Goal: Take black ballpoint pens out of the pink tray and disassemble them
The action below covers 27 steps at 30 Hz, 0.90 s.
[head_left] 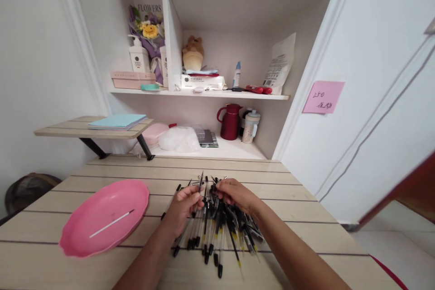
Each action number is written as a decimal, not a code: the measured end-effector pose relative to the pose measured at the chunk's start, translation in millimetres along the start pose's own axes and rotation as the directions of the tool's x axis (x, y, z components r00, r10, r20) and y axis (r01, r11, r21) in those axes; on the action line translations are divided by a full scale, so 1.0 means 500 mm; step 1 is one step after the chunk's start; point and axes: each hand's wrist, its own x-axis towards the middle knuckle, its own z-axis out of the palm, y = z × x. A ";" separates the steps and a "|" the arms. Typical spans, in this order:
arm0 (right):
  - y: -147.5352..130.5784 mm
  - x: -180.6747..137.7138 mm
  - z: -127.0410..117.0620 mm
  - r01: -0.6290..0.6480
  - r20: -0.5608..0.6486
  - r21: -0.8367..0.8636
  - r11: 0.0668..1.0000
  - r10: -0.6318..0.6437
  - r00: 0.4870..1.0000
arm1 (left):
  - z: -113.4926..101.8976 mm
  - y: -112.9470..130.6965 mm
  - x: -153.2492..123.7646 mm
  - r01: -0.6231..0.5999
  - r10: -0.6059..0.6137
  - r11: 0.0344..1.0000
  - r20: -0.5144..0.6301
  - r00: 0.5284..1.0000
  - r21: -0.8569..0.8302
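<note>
A pile of clear ballpoint pens with black caps (220, 231) lies on the wooden table (306, 217) in front of me. My left hand (183, 204) is closed around one pen (201, 180) whose tip points up and away. My right hand (234, 192) rests at the top of the pile with its fingers pinched on the far end of that pen or on a part of it; I cannot make out which. To the left sits a pink oval tray (84, 231) with a single thin white refill (111, 223) lying in it.
A small raised wooden stand (68, 129) with a light blue notebook (117, 121) is at the back left. White shelves behind hold a red jug (230, 121), a mug, bottles and boxes. A pink sticky note (322, 96) hangs on the white door at right.
</note>
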 end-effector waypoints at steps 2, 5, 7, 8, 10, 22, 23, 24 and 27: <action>-0.005 -0.005 -0.004 0.019 -0.046 0.220 0.975 -0.009 0.999 | 0.009 -0.006 -0.004 0.021 -0.021 0.999 0.029 0.999 0.026; -0.015 -0.009 0.000 0.055 -0.144 0.334 0.941 -0.006 0.990 | 0.019 -0.016 -0.009 0.033 -0.037 0.998 0.072 0.997 0.059; -0.021 -0.012 0.005 0.095 -0.215 0.381 0.920 -0.012 0.977 | 0.025 -0.019 -0.012 0.038 -0.046 0.996 0.093 0.995 0.080; -0.024 -0.013 0.007 0.130 -0.255 0.412 0.902 -0.023 0.967 | 0.027 -0.020 -0.013 0.042 -0.051 0.995 0.100 0.994 0.093; -0.031 -0.015 0.010 0.214 -0.337 0.470 0.856 -0.049 0.940 | 0.030 -0.020 -0.016 0.053 -0.066 0.991 0.108 0.992 0.123; -0.037 -0.029 0.020 0.312 -0.424 0.216 0.925 -0.199 0.884 | 0.039 -0.018 -0.021 0.055 -0.071 0.987 0.107 0.992 0.148; -0.037 -0.031 0.022 0.311 -0.426 0.191 0.931 -0.207 0.881 | 0.039 -0.019 -0.021 0.049 -0.064 0.989 0.106 0.992 0.142; -0.038 -0.032 0.023 0.313 -0.431 0.175 0.933 -0.214 0.877 | 0.039 -0.020 -0.020 0.042 -0.056 0.990 0.103 0.993 0.136; -0.040 -0.037 0.027 0.325 -0.444 0.164 0.931 -0.225 0.867 | 0.039 -0.026 -0.018 0.013 -0.023 0.993 0.084 0.996 0.120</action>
